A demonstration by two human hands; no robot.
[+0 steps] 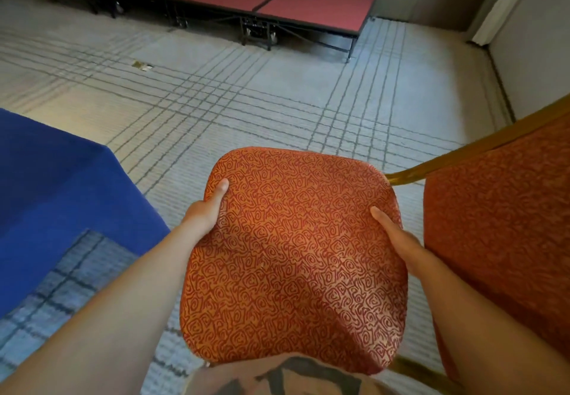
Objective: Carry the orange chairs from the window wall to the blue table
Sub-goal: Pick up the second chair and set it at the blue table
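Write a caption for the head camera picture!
Left hand and right hand grip an orange chair beside the blue table.

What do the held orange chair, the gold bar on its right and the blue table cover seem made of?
Orange chair: padded woven upholstery, matte, with a swirl pattern and soft creases. Gold bar: probably painted metal, since it shines smoothly. Blue table cover: likely cloth or felt, matte and fuzzy-looking.
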